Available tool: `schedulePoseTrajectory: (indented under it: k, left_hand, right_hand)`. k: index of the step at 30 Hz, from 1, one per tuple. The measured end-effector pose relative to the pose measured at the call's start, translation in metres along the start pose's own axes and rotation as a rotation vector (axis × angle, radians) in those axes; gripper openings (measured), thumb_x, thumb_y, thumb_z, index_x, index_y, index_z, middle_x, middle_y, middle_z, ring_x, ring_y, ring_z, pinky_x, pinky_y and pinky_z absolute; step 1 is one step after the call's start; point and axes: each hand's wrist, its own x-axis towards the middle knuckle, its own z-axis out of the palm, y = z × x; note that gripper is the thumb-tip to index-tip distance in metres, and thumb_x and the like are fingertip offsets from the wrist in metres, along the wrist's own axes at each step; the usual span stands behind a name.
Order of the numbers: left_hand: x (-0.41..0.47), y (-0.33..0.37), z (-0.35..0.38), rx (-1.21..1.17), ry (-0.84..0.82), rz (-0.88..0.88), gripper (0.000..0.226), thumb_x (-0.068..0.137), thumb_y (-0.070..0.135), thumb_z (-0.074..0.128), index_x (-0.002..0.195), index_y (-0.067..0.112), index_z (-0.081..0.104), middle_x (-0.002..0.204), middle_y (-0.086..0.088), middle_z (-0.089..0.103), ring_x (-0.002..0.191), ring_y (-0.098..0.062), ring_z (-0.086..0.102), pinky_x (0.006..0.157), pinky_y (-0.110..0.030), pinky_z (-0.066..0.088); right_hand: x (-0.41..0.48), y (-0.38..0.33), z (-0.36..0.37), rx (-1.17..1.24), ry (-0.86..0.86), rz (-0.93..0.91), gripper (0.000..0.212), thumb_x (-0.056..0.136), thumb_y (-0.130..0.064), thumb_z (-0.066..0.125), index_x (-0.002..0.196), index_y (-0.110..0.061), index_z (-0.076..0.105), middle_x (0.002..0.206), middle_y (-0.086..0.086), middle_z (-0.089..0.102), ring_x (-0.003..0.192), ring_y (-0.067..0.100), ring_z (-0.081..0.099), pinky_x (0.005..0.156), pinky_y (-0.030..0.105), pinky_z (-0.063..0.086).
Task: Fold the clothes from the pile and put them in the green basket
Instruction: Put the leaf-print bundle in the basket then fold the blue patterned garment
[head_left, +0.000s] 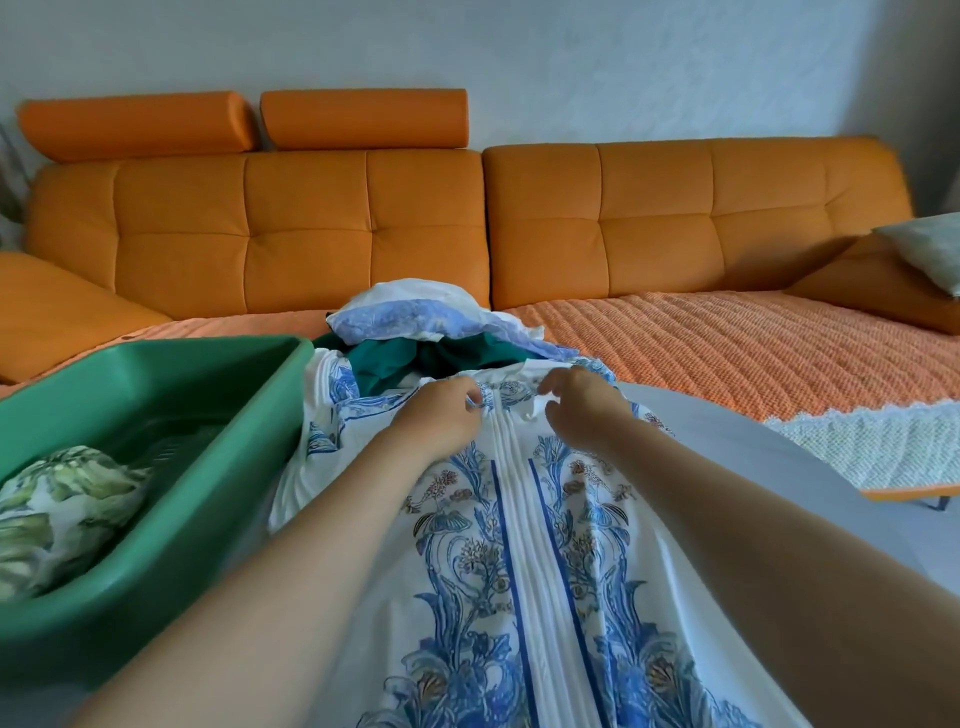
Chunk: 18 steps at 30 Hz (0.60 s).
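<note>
**Asker:** Describing the hands first, please. What are they gripping?

**Onlooker:** Both are reaching forward over a white dress with a blue floral print (519, 545). It is lying spread out in front of the person, and its top end is reaching the pile of clothes (415, 332) on the orange sofa (311, 223). The left hand (441, 413) is pinching cloth at the neckline with curled fingers. The right hand (584, 410), just beside it, is curling onto the same edge and, as far as I can judge, pinching it too.

**Asker:** How is it going to handle?

**Onlooker:** I am judging it thin, light and limp, perhaps slippery, sagging wherever nothing is supporting it. Taking it at the shoulders, hands well apart, is looking wiser than holding the middle pleats.

**Asker:** And the basket?

**Onlooker:** The green basket (156, 353) is sitting just beside the dress, on its left, holding one folded leaf-print piece (62, 509).
</note>
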Motion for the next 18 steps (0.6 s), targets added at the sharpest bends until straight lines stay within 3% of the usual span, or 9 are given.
schedulePoseTrajectory:
  k: [6,9,12,14,15,16,17,18]
  left_hand:
    - [0.056,-0.033,0.03,0.08,0.054,0.056,0.04,0.104,0.023,0.039,0.142,0.021,0.05,0.144,-0.003,0.045,0.13,-0.024,0.04,0.104,-0.042,0.042]
    - [0.078,-0.04,0.04,0.06,0.057,0.066,0.041,0.105,0.026,0.037,0.145,0.024,0.048,0.153,-0.002,0.036,0.138,-0.024,0.032,0.11,-0.041,0.036]
    - [0.089,-0.048,0.051,0.106,-0.018,0.051,0.042,0.105,0.033,0.035,0.144,0.029,0.051,0.149,-0.01,0.042,0.135,-0.031,0.037,0.108,-0.044,0.038]
    - [0.091,-0.054,0.056,0.116,0.015,0.063,0.039,0.105,0.032,0.036,0.128,0.024,0.066,0.128,-0.012,0.056,0.124,-0.031,0.044,0.1,-0.041,0.042]
    - [0.09,-0.057,0.059,0.076,0.058,0.067,0.037,0.104,0.03,0.038,0.109,0.018,0.073,0.114,-0.011,0.061,0.117,-0.03,0.048,0.094,-0.039,0.045]
    - [0.09,-0.058,0.06,0.021,0.102,0.059,0.037,0.102,0.026,0.041,0.083,0.015,0.071,0.097,-0.01,0.06,0.105,-0.028,0.053,0.085,-0.037,0.047]
    - [0.089,-0.059,0.06,-0.029,0.159,0.055,0.041,0.1,0.021,0.044,0.062,0.015,0.058,0.081,-0.007,0.055,0.089,-0.026,0.054,0.074,-0.036,0.046]
    - [0.089,-0.059,0.059,-0.05,0.213,0.055,0.046,0.098,0.017,0.045,0.052,0.016,0.043,0.069,-0.005,0.047,0.075,-0.025,0.05,0.067,-0.035,0.044]
  right_hand:
    - [0.051,0.005,0.036,-0.026,0.073,0.051,0.05,0.098,-0.011,0.044,0.144,-0.03,0.041,0.138,0.005,0.047,0.087,0.024,0.062,0.067,0.043,0.058]
    - [0.074,0.004,0.043,-0.048,0.111,0.056,0.062,0.099,-0.009,0.04,0.152,-0.038,0.025,0.135,0.009,0.05,0.071,0.023,0.058,0.049,0.035,0.045]
    - [0.092,0.003,0.048,-0.149,0.087,0.046,0.065,0.1,-0.008,0.04,0.153,-0.042,0.024,0.129,0.008,0.057,0.068,0.023,0.058,0.046,0.028,0.034]
    - [0.101,0.003,0.053,-0.229,0.028,0.087,0.054,0.099,-0.011,0.042,0.146,-0.038,0.039,0.113,0.005,0.065,0.072,0.023,0.061,0.048,0.026,0.036]
    - [0.104,0.003,0.055,-0.266,0.014,0.116,0.043,0.098,-0.012,0.044,0.136,-0.031,0.051,0.103,0.003,0.067,0.074,0.023,0.062,0.05,0.026,0.039]
    - [0.106,0.003,0.057,-0.291,0.023,0.141,0.03,0.098,-0.012,0.045,0.122,-0.024,0.06,0.096,0.003,0.067,0.075,0.023,0.063,0.052,0.027,0.042]
    - [0.107,0.004,0.057,-0.296,0.049,0.156,0.022,0.098,-0.012,0.047,0.11,-0.018,0.064,0.093,0.003,0.066,0.075,0.024,0.063,0.054,0.028,0.044]
    - [0.108,0.006,0.057,-0.275,0.089,0.159,0.018,0.097,-0.012,0.048,0.102,-0.016,0.065,0.091,0.004,0.066,0.076,0.025,0.063,0.053,0.028,0.043]
